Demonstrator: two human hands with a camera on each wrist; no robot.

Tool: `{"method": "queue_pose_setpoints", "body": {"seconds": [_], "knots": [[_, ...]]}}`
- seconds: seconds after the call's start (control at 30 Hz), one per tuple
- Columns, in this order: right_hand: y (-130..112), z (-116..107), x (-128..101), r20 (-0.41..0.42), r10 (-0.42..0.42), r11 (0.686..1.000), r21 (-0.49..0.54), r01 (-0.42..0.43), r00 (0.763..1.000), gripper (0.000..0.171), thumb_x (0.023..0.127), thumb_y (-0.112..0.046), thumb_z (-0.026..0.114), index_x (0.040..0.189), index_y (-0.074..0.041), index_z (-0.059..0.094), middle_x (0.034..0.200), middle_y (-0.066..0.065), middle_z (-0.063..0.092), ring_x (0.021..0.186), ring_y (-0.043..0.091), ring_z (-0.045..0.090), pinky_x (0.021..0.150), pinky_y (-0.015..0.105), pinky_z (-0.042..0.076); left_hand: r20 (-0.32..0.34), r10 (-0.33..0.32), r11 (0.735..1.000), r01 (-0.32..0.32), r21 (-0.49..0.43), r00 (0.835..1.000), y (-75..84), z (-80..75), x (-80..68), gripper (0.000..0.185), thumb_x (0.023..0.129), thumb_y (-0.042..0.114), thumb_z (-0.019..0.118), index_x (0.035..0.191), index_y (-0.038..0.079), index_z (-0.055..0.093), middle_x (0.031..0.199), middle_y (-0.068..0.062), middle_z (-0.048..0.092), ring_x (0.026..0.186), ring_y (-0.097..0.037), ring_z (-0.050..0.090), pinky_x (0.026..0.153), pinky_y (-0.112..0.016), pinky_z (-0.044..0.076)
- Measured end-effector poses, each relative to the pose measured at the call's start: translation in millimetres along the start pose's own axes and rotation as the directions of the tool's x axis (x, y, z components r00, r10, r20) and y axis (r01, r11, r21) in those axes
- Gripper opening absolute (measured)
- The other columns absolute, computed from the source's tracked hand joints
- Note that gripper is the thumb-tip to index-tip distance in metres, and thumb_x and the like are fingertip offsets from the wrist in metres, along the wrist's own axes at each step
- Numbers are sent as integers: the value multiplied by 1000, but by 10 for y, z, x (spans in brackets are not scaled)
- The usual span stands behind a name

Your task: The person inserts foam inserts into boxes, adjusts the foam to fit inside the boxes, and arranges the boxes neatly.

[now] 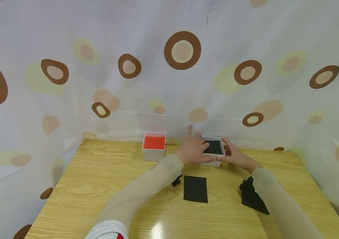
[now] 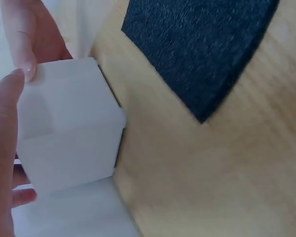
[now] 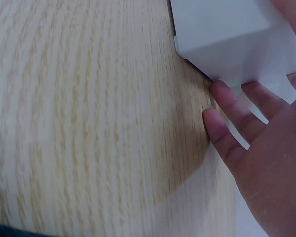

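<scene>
Nearest the viewer on the pale wood-grain table [image 1: 103, 186] lies a flat black rectangular felt pad [image 1: 195, 189], with a second, crumpled piece of black fabric [image 1: 251, 196] to its right, partly under the right forearm, and a small black scrap [image 1: 176, 180] peeping out beside the left sleeve. Beyond these, both hands meet at a small white square cardboard box with a black lining [image 1: 214, 150]. The left hand [image 1: 191, 149] lies across the box's left edge and top with its fingers mostly straight, the forefinger pointing up and away; the wrist view shows fingertips touching the white wall. The right hand [image 1: 236, 155] cups the box's right side, fingers stretched loosely along the wall and thumb at the near corner. Just left of this box, well apart from the hands, stands a second white box with an orange-red lining [image 1: 154, 146]. Behind the table hangs a pale curtain printed with brown and cream rings [image 1: 182, 50].
</scene>
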State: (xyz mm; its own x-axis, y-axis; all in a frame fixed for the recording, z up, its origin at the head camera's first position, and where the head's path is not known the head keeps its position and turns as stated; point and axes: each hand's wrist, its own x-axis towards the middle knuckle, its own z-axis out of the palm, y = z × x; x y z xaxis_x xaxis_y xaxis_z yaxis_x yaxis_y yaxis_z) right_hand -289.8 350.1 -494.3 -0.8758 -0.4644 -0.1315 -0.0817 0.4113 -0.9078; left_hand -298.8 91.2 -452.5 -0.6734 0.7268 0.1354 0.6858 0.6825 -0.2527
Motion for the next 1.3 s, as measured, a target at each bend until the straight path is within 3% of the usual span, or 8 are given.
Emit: {"method": "queue_pose_setpoints", "body": {"seconds": [0.17,0.33,0.47,0.63,0.93,1.03,1.13,1.3], "knots": [[11,7,-22,7,15,1000,9,-16,1000,103,102,-22,69,167,-23,-11,167,31,19,143,52,35,107,57,41,-28,1,999,-2,-42,1000,12,62,-50,67,100,78,34,140,33,63,139,8,64,144,-20,42,122,-71,9],[22,-7,-44,1,2,1000,-23,-2,1000,102,102,-22,69,167,-20,-10,165,33,23,140,51,39,107,58,40,-47,63,990,-68,-124,997,34,42,-63,58,101,74,40,145,41,60,150,8,55,151,-21,34,121,-72,9],[47,-17,-31,9,-18,1000,-23,18,1000,100,104,-19,66,167,-19,-10,164,34,22,138,52,42,106,54,44,-12,86,973,-86,-213,996,104,-21,-19,55,102,72,41,145,43,59,151,8,53,151,-21,33,122,-71,8],[53,17,-10,7,-13,1000,-19,13,1000,99,104,-21,66,167,-23,-9,165,31,22,143,53,36,110,63,38,53,77,976,-64,-206,996,135,-19,-17,57,102,72,41,147,43,57,149,9,55,149,-21,34,122,-71,8],[-5,38,-2,10,-9,1000,-8,9,1000,100,104,-22,65,167,-24,-12,167,30,20,145,53,34,111,62,37,59,82,982,-71,-176,995,115,-3,-11,60,101,75,38,148,44,55,152,8,53,153,-23,29,121,-72,5],[-4,45,-4,10,-4,1000,-15,4,1000,100,104,-22,66,167,-24,-12,166,30,22,144,52,36,110,60,39,16,75,978,-71,-198,997,116,40,-45,63,100,76,39,151,41,54,153,6,51,152,-21,31,122,-71,6],[-11,45,-10,7,-4,1000,-26,4,1000,100,104,-22,66,167,-23,-11,164,31,26,140,50,40,107,55,42,-74,51,968,-68,-241,996,113,91,-122,65,101,73,43,153,35,51,151,5,52,149,-20,35,123,-69,9],[-44,21,-11,1,-10,999,-30,10,1000,100,103,-20,68,167,-20,-10,162,32,28,136,48,43,104,49,44,-188,23,940,-85,-330,982,98,5,-334,61,103,61,54,152,26,52,146,2,55,143,-20,42,124,-63,16]]}}
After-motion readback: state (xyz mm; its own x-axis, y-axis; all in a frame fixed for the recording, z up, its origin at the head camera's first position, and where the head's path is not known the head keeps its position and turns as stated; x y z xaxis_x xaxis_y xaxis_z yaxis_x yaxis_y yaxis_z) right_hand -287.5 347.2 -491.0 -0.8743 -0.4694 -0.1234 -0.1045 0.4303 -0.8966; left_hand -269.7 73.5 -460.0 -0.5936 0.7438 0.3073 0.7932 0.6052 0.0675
